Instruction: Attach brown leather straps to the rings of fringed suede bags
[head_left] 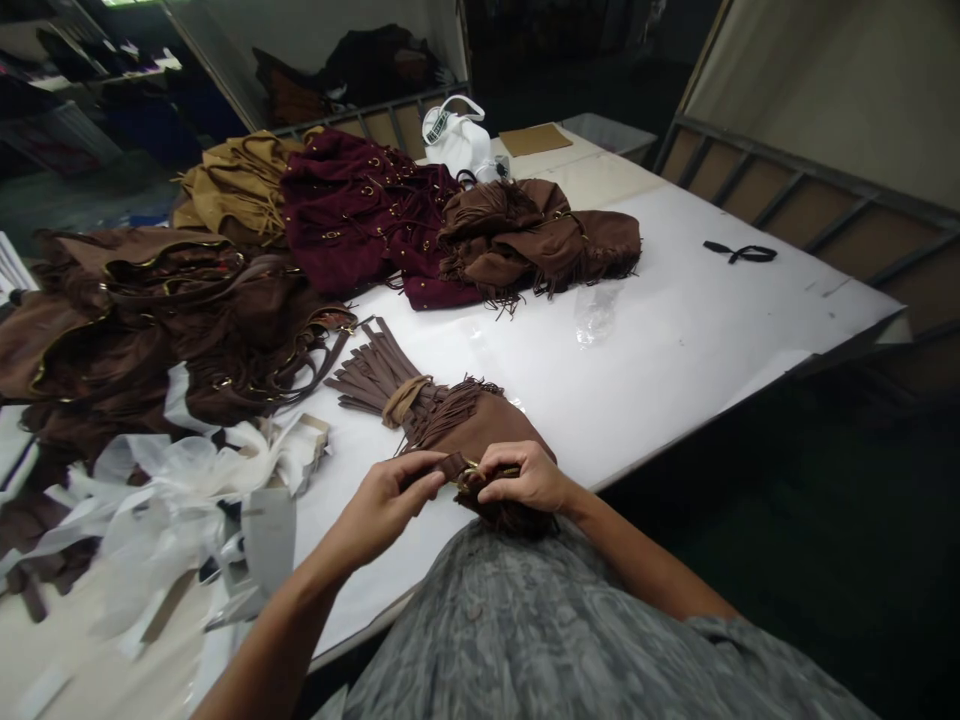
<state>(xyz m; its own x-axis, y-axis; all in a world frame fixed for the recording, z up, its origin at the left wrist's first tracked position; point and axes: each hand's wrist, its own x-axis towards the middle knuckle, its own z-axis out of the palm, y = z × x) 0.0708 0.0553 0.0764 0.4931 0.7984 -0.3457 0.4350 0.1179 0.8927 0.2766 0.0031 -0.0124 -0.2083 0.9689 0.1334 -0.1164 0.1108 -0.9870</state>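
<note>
A brown fringed bag (pixel 487 425) lies at the table's near edge, its zipped end against my body. My left hand (pixel 390 500) pinches a short brown strap tab (pixel 452 466) between thumb and fingers. My right hand (pixel 529 477) is closed on the bag's edge beside a gold-coloured ring and zipper; the fingertips partly hide the hardware. Just beyond the bag, a bundle of brown straps (pixel 379 375) is tied round with a tan band (pixel 405 400).
Brown bags (pixel 165 310) are heaped at left, with tan (pixel 232 185), maroon (pixel 352 215) and brown fringed bags (pixel 540 235) behind. White wrapping scraps (pixel 165 490) lie near left. A black strap (pixel 740 252) and clear plastic (pixel 596 315) rest on the white table (pixel 675 340).
</note>
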